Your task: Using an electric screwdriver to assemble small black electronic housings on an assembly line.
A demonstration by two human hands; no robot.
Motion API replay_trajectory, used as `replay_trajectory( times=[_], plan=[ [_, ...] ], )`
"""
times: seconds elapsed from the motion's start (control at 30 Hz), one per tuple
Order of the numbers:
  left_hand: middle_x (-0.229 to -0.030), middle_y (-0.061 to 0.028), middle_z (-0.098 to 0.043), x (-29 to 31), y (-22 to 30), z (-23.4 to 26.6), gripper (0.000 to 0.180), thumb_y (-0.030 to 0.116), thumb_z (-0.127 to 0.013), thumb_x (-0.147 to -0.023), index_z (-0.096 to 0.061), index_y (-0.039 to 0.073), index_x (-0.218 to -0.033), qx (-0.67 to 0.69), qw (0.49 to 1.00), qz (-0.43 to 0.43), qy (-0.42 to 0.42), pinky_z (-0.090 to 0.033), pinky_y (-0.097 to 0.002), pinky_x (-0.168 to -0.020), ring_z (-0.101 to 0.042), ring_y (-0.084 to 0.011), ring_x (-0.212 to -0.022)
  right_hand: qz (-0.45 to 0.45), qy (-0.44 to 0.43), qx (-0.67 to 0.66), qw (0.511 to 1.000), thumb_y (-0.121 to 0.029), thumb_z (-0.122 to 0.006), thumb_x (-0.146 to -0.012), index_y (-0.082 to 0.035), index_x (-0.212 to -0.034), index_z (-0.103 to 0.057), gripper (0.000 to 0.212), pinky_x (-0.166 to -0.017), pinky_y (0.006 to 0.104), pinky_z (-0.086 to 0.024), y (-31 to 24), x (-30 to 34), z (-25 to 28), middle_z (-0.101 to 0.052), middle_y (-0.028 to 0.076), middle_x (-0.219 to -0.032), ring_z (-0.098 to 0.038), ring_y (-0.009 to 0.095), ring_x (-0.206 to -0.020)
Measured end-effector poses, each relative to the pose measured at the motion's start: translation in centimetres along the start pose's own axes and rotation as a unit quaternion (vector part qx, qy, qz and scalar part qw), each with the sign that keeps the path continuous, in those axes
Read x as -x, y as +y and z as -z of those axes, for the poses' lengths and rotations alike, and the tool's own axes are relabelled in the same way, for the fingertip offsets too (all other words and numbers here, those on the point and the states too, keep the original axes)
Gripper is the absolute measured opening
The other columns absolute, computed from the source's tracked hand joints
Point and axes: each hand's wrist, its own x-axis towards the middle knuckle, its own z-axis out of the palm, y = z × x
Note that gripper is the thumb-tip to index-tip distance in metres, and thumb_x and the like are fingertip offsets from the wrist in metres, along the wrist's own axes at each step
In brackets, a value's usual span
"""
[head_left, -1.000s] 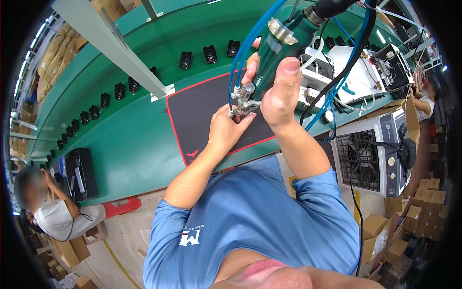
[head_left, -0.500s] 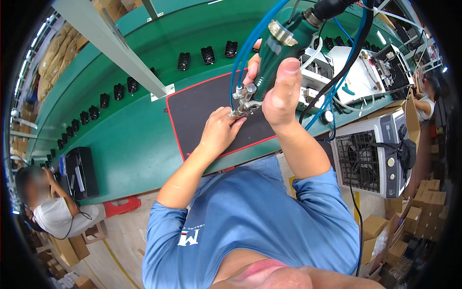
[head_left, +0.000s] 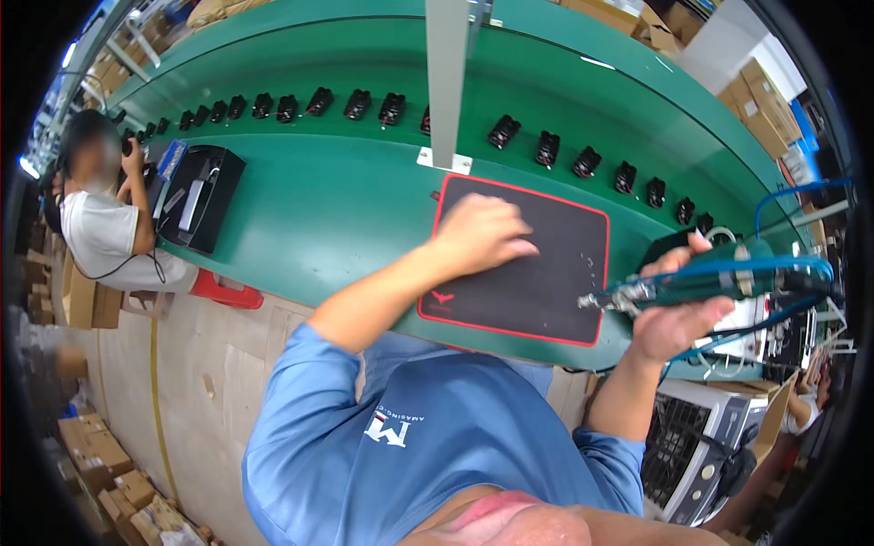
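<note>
My right hand (head_left: 663,332) grips a green cylindrical power driver (head_left: 706,284) with blue hoses (head_left: 774,264) and a metal nozzle. The tool lies tilted, nearly level, with its nozzle pointing left over the right edge of a black mat (head_left: 537,291) with a red border. Above the mat's left half is my left hand (head_left: 484,235), slightly blurred. Its fingers are bent, the thumb stands apart from them, and no object shows in it. A few tiny specks lie on the mat near the nozzle.
Several small black devices (head_left: 547,147) stand in a row along the green bench (head_left: 319,227). A grey post (head_left: 446,82) rises behind the mat. An air cooler (head_left: 701,446) stands at the right. To the left, a co-worker (head_left: 105,214) sits by a black box (head_left: 205,196).
My right hand has carried the driver right and tipped it from upright to nearly level. My left hand has come off the nozzle. The view has swung to the right.
</note>
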Motion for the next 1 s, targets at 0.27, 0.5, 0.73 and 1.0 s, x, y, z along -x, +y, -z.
replay_trajectory(
  times=[0.27, 0.5, 0.73, 1.0],
  plan=[
    [-0.134, -0.0086, -0.05, 6.3, -22.6, 21.4, 0.062, 0.002, -0.063, -0.082, -0.046, 0.016, -0.139, -0.457, 0.851, 0.248, -0.075, -0.043, -0.0465, -0.091, -0.051, -0.0306, -0.121, 0.033, -0.039, -0.018, 0.999, -0.077, -0.036, -0.09, 0.001, -0.125, -0.048, 0.086, -0.054, 0.0247, -0.043, -0.3, 0.3, 0.2, -0.051, 0.005, -0.077, -0.048, 0.012, -0.06],
    [-0.151, -0.0065, -0.037, 6.2, -32.5, 21.8, 0.09, -0.003, -0.069, -0.074, -0.028, 0.02, -0.151, -0.506, 0.778, 0.267, -0.26, -0.038, -0.0522, -0.103, -0.041, -0.0298, -0.138, 0.033, -0.039, -0.003, 0.999, -0.075, -0.036, -0.092, 0.0, -0.126, -0.047, 0.083, -0.054, 0.0243, -0.043, 0.0, 0.7, 0.1, -0.05, 0.005, -0.075, -0.049, 0.013, -0.059],
    [-0.141, -0.0107, -0.048, 6.7, -23.9, 23.7, 0.079, 0.01, -0.076, -0.073, -0.038, 0.013, -0.143, -0.284, 0.891, 0.324, -0.141, -0.038, -0.0471, -0.101, -0.047, -0.0291, -0.132, 0.017, 0.004, 0.014, 1.0, -0.082, -0.038, -0.086, 0.001, -0.122, -0.047, 0.091, -0.051, 0.0241, -0.043, -0.3, 0.8, -0.1, -0.052, 0.006, -0.076, -0.05, 0.013, -0.057],
    [-0.131, -0.0107, -0.054, 9.0, -5.5, 16.5, 0.063, 0.025, -0.079, -0.074, -0.057, 0.013, -0.132, -0.108, 0.97, 0.214, -0.033, -0.035, -0.0433, -0.102, -0.049, -0.0304, -0.125, 0.0, -0.005, 0.021, 1.0, -0.085, -0.042, -0.082, 0.002, -0.123, -0.047, 0.096, -0.058, 0.0265, -0.048, -0.5, 1.0, -0.9, -0.054, 0.007, -0.082, -0.053, 0.014, -0.066]
  ],
)
